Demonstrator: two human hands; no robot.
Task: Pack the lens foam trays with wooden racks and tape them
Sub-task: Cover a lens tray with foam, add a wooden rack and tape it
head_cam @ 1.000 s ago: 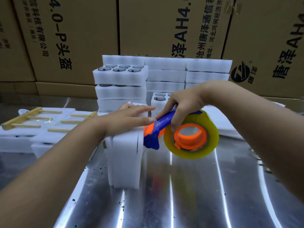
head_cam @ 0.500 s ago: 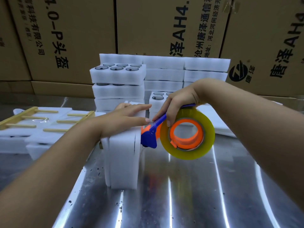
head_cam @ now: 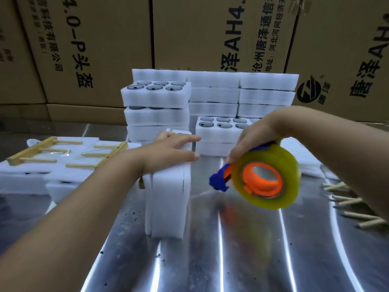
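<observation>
Left hand (head_cam: 168,152) flat on foam bundle (head_cam: 168,199), right hand (head_cam: 252,140) gripping dispenser (head_cam: 263,189), lens-filled trays (head_cam: 155,98) behind.

Right of centre, the tape roll (head_cam: 291,165) is showing translucent yellow around an orange core (head_cam: 246,180), with a blue handle (head_cam: 217,181). White foam trays (head_cam: 168,203) are standing mid-frame, pale tan wooden racks (head_cam: 27,153) lying left, black-printed brown cartons (head_cam: 117,39) filling the top.
</observation>
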